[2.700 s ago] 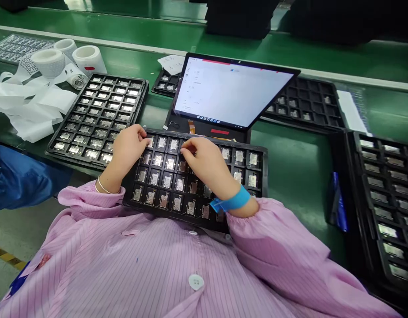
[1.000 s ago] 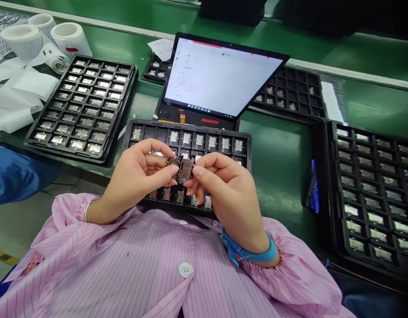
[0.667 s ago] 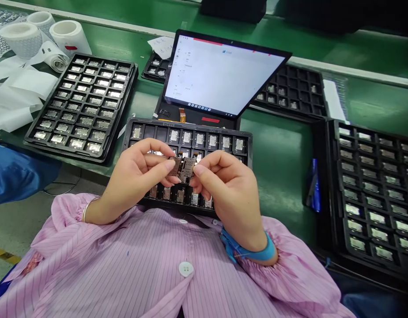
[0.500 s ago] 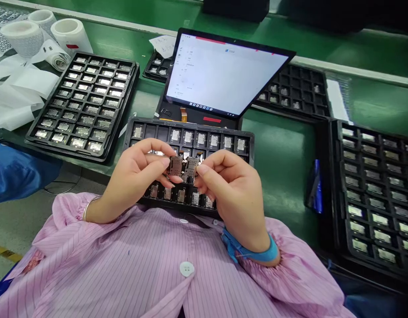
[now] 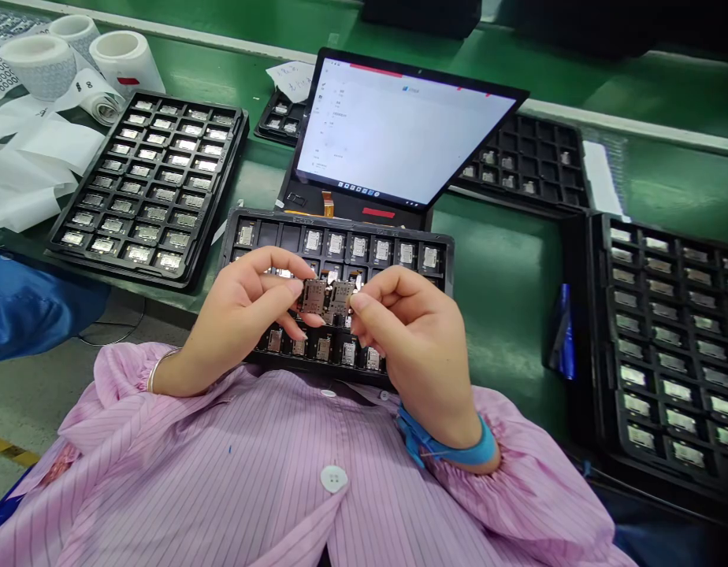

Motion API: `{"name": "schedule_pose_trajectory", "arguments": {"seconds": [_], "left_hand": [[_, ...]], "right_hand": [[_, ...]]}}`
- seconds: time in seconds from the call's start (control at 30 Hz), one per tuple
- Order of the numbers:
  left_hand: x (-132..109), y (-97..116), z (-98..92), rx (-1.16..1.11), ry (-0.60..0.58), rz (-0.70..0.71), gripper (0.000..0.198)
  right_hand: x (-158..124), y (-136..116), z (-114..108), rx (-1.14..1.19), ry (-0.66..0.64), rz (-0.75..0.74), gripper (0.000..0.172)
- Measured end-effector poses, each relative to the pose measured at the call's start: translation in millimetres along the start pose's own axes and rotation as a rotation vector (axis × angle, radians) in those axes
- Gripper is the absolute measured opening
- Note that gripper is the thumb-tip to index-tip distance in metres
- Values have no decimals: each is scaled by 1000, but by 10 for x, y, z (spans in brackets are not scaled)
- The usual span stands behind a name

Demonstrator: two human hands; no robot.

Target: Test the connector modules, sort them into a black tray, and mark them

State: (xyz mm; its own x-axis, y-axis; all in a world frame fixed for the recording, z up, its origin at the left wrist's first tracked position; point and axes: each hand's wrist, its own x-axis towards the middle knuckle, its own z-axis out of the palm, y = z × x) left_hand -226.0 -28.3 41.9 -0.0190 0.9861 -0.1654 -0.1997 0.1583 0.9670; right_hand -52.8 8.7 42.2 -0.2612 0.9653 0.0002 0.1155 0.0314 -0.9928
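Note:
Between thumb and fingers, my left hand pinches a small metal card-slot part by its left edge. Close beside it, my right hand pinches a second, similar card-slot part by its right edge. Both flat, perforated pieces are side by side above a black compartment tray; whether they touch each other I cannot tell. Many of the tray's pockets hold similar metal parts, and my hands cover the middle ones. A blue band circles my right wrist.
Behind the tray stands an opened device with a lit screen. A filled black tray lies to the left, another to the right. White rolls are at the back left. A blue object lies right of the middle.
Hardly anything differs. My two hands keep the same pinch on the parts, with only a very slight shift of the right fingers.

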Motion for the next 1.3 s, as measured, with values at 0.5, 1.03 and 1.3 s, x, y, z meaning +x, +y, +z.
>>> {"name": "schedule_pose_trajectory", "arguments": {"seconds": [0.5, 1.03, 1.3], "left_hand": [[16, 2, -17, 53, 16, -1, 4], [19, -22, -60, 71, 17, -44, 9], [18, -15, -70, 77, 26, -47, 10]], "right_hand": [[8, -5, 9, -72, 7, -21, 17], [26, 4, 36, -101, 5, 19, 17], [33, 9, 28, -95, -4, 31, 18]]}}
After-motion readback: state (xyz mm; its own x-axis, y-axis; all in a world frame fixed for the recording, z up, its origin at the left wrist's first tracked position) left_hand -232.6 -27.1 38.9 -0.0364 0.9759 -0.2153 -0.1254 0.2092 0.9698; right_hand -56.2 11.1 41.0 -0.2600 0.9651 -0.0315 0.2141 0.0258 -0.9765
